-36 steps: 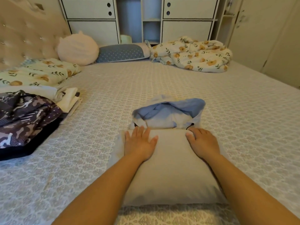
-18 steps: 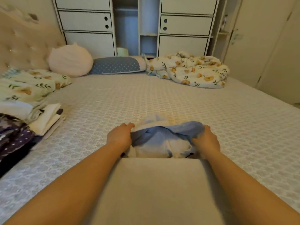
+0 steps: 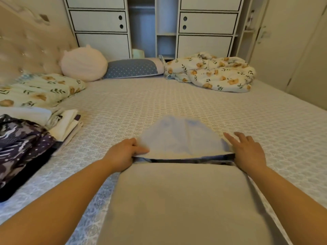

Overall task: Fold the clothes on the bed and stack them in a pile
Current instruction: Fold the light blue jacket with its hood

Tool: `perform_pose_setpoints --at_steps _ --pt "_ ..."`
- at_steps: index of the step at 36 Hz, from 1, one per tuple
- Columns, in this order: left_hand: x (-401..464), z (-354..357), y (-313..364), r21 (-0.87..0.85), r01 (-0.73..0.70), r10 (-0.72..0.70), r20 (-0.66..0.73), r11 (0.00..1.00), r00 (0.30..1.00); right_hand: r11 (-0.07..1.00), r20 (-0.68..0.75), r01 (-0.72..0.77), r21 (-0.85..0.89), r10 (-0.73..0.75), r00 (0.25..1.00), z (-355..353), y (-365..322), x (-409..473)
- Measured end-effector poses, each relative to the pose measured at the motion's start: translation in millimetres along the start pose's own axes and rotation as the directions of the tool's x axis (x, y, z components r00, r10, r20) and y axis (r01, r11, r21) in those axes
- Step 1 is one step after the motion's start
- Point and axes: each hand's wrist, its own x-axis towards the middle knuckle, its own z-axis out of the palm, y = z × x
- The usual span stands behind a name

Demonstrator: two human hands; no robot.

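Lying flat on the near middle of the bed, the folded grey hoodie runs from the bottom edge of the view out to its pale blue hood, which spreads flat just past the body's far fold. The left hand sits at the hood's left corner, its grip closed on the cloth edge there, thumb on top and fingers curled under. The right hand lies at the hood's right corner with fingers straight and spread, its grip open, palm pressing down where hood meets bedsheet. Both hands flank the hood, with the grey body between the forearms.

Bare patterned sheet stretches far and right of the hood. Left, near the bed's edge, sit a dark patterned garment and a stack of folded pale clothes. Further off are a floral pillow, a round pink cushion, a blue dotted bolster and a crumpled floral quilt.
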Motion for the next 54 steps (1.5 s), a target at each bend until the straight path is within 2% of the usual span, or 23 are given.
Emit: perform_pose_setpoints --at_steps 4,6,9,11,14,17,19,22,23,24,26,28,30,33,35,36,38,41,43,47,54 --pt "12.4 -17.6 11.5 0.133 -0.023 0.001 0.159 0.991 0.987 0.974 0.056 0.225 -0.011 -0.224 0.973 -19.8 -6.2 11.2" --pt "18.8 -20.3 28.3 0.195 -0.052 0.013 0.193 0.979 0.981 0.945 0.114 0.326 -0.008 -0.323 0.94 -24.0 -17.7 13.1" --pt "25.5 -11.1 57.7 0.212 -0.081 0.028 0.241 0.974 0.97 0.919 0.167 0.382 0.091 -0.393 0.904 -24.6 -40.4 10.7" --pt "28.0 -0.4 73.5 0.205 -0.101 0.047 0.255 0.973 0.966 0.915 0.127 0.386 0.12 -0.399 0.908 -25.7 -48.1 8.9" --pt "28.3 5.1 83.2 0.246 -0.132 0.081 0.207 0.96 0.975 0.906 -0.019 0.421 0.027 -0.421 0.907 -27.9 -40.7 3.7" --pt "27.6 8.8 77.1 0.262 -0.137 0.078 0.223 0.955 0.972 0.886 -0.025 0.464 0.007 -0.464 0.886 -21.9 -29.6 -5.5" --pt "29.1 11.5 74.1 0.269 -0.126 0.058 0.247 0.955 0.967 0.909 0.074 0.391 0.143 -0.404 0.912 -17.3 -27.4 -9.4" --pt "38.5 17.1 77.8 0.192 -0.006 -0.041 0.243 0.981 0.969 0.872 0.333 0.051 0.487 -0.24 0.912 -25.1 -32.6 -2.2" --pt "43.1 19.2 81.2 0.167 0.031 -0.067 0.211 0.985 0.975 0.855 0.393 -0.027 0.517 -0.209 0.895 -29.0 -36.6 2.6" --pt "48.1 21.0 84.9 0.151 0.049 -0.071 0.148 0.987 0.986 0.87 0.426 -0.04 0.491 -0.2 0.882 -32.6 -41.9 7.6" --pt "60.1 24.7 90.0 0.144 0.037 -0.032 -0.039 0.989 0.999 0.951 0.437 0.054 0.304 -0.19 0.879 -35.8 -56.6 16.7" --pt "74.4 27.5 92.2 0.187 -0.017 0.044 -0.141 0.982 0.989 0.98 0.361 0.194 0.051 -0.199 0.911 -36.3 -72.6 24.1" --pt "89.0 26.9 93.9 0.222 -0.055 0.083 -0.121 0.973 0.989 0.949 0.215 0.303 -0.088 -0.279 0.936 -35.8 -86.0 33.4" --pt "110.0 27.8 94.7 0.269 -0.112 0.129 -0.046 0.957 0.991 0.93 -0.047 0.367 -0.025 -0.368 0.929 -36.3 -99.7 49.2" --pt "120.4 32.5 93.4 0.323 -0.157 0.153 0.036 0.933 0.988 0.916 -0.228 0.397 0.061 -0.375 0.899 -32.8 -105.5 63.7" --pt "122.8 38.4 91.6 0.356 -0.181 0.165 0.075 0.917 0.983 0.911 -0.267 0.405 0.083 -0.371 0.889 -27.8 -108.1 69.4" --pt "120.3 59.7 85.5 0.37 -0.209 0.175 0.123 0.905 0.977 0.911 -0.212 0.396 0.113 -0.367 0.906 -8.5 -111.5 72.9" --pt "115.0 96.1 70.3 0.238 -0.145 0.114 0.138 0.961 0.984 0.926 0.05 0.314 0.211 -0.331 0.942 39.4 -111.5 66.6" --pt "118.8 105.4 61.9 0.178 -0.12 0.102 0.111 0.977 0.989 0.915 0.146 0.236 0.328 -0.296 0.944 61.0 -108.4 68.0" --pt "123.8 106.7 54.7 0.125 -0.08 0.074 0.055 0.989 0.996 0.906 0.17 0.191 0.377 -0.271 0.947 67.7 -102.4 76.9" --pt "112.2 105.4 50.3 0.157 0.06 -0.066 0.034 0.986 0.997 0.922 0.263 0.116 0.369 -0.224 0.938 73.8 -83.2 70.2"
